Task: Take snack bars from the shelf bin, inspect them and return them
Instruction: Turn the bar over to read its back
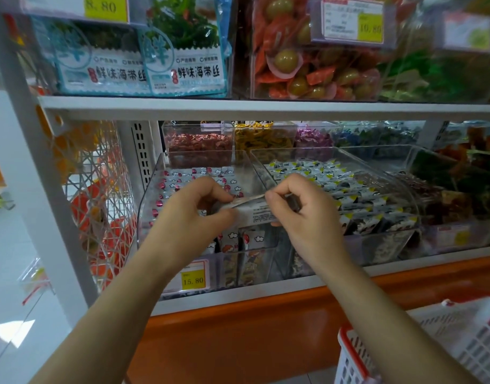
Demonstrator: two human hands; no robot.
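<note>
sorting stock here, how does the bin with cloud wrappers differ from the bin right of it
The left bin holds white wrappers with red dots and clouds; the right bin holds black-and-white wrappers with yellow corners. The left hand and right hand pinch a bar before the left bin only. Both bins are clear plastic on one shelf.

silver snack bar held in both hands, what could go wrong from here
The left hand and right hand only pinch the ends of the silver-white wrapped snack bar, so it could slip and fall past the clear plastic bin of red-and-white bars. The neighbouring clear bin of yellow-and-black bars sits right beside it, so the bar might go back in the wrong one.
</note>
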